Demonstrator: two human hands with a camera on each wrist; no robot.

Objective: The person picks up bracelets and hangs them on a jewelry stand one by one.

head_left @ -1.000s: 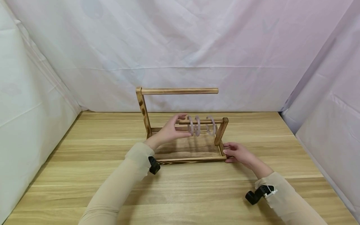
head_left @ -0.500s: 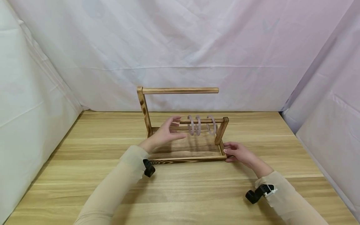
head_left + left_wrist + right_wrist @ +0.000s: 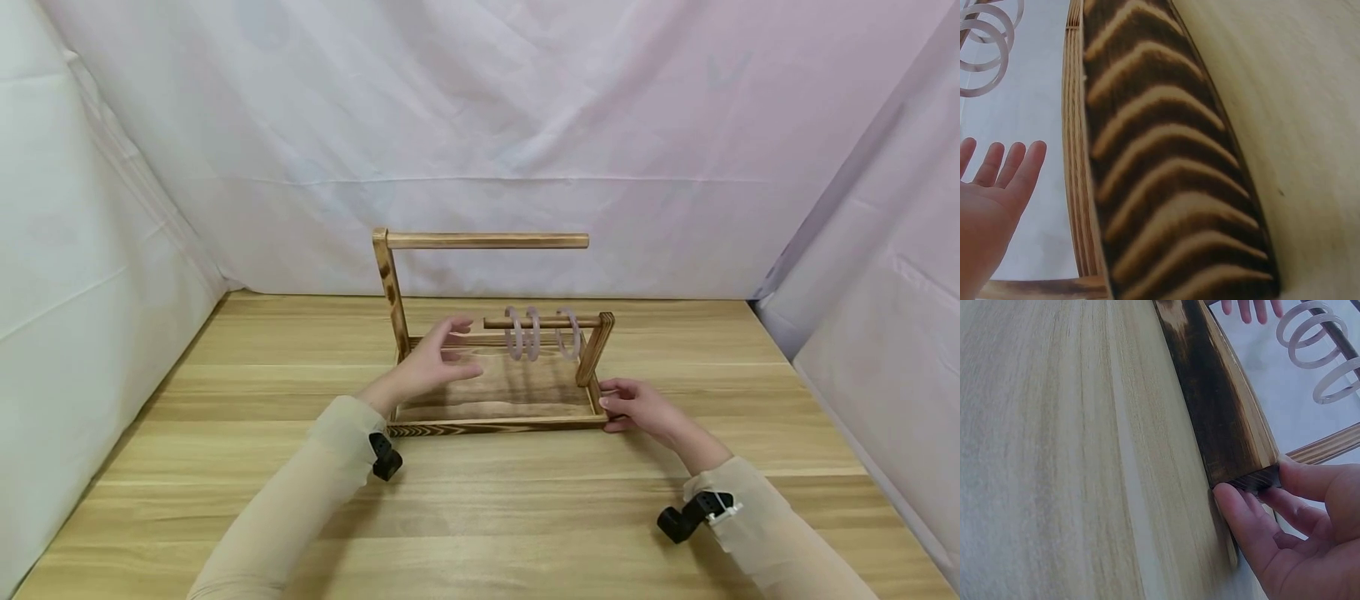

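A wooden jewelry stand (image 3: 498, 426) sits on the table, with a long upper bar (image 3: 487, 241) and a shorter lower bar (image 3: 495, 323). Three pale lilac bangles hang on the lower bar: two close together toward its free end, and a third bangle (image 3: 577, 335) nearer the post. My left hand (image 3: 429, 363) hovers over the base, just left of that free end, fingers spread and holding nothing. At the base's front right corner, my right hand (image 3: 637, 408) pinches the frame; in the right wrist view its thumb (image 3: 1310, 478) lies on the inner side.
The wood-grain table (image 3: 480, 517) extends around the stand. White cloth (image 3: 480, 125) hangs behind and at both sides. The upper bar sits above and behind the lower one, joined to a left post (image 3: 390, 287).
My left hand has drawn back leftward from the bangles and the bar's free end. The bangles stay on the lower bar, and my right hand keeps its hold on the corner.
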